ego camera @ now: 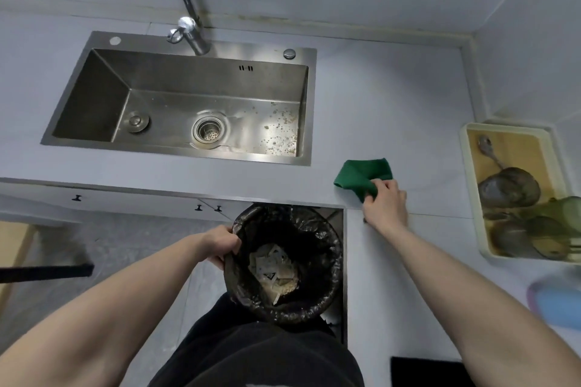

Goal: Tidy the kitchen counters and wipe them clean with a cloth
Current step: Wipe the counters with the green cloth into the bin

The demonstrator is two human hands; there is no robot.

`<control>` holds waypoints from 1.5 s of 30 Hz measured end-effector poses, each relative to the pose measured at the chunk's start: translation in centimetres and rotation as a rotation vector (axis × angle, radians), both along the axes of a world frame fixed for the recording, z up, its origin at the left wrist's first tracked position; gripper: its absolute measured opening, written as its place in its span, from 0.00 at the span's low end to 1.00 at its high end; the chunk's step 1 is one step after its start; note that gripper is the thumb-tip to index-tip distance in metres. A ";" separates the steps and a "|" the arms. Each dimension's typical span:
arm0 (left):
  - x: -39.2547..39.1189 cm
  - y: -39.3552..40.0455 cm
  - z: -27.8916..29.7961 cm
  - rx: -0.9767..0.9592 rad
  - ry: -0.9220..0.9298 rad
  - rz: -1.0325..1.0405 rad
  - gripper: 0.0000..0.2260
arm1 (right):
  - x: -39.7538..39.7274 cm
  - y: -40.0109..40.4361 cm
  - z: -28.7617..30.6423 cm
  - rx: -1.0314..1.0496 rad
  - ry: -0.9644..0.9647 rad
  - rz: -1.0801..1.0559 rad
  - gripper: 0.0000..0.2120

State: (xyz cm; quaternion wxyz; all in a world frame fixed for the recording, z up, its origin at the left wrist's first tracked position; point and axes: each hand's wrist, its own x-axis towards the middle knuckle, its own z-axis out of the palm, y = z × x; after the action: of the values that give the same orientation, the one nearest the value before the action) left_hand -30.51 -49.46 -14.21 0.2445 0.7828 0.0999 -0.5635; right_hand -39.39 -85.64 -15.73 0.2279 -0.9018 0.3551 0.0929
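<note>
A green cloth (361,176) lies bunched on the grey counter (393,122) to the right of the sink, near the counter's front edge. My right hand (385,203) grips its near corner. My left hand (221,245) holds the left rim of a round bin lined with a black bag (317,239), which sits just below the counter's front edge, in front of my body. Paper scraps and crumbs lie at the bottom of the bin.
A steel sink (176,78) with a strainer and a tall tap (188,31) fills the left counter; its right floor is speckled with dirt. A cream tray (471,185) with a spoon and metal bowls stands at the far right. A blue object (559,302) is at the right edge.
</note>
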 end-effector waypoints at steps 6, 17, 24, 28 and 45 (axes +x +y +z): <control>0.2 -0.5 -0.1 -0.010 -0.002 -0.039 0.14 | -5.7 -1.7 -1.2 -0.143 0.000 -0.363 0.18; 0.3 -1.1 -0.5 0.001 0.000 -0.041 0.14 | -2.6 14.9 -0.8 0.303 -0.107 -0.019 0.16; 0.8 -1.4 -0.6 0.007 -0.010 -0.066 0.12 | -5.4 14.1 1.2 0.324 -0.326 0.001 0.09; 0.8 -1.4 -0.8 0.012 -0.009 -0.078 0.12 | -6.3 6.5 3.5 0.188 -0.514 -0.230 0.04; 0.9 -1.2 -1.4 0.007 -0.020 -0.081 0.14 | -6.8 10.5 -1.1 0.188 -0.114 -0.238 0.18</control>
State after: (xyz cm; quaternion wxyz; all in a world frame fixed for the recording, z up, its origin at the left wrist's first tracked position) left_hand -29.65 -50.63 -15.61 0.2196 0.7926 0.0677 -0.5648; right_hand -46.22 -75.12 -16.81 0.3403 -0.8320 0.4356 0.0467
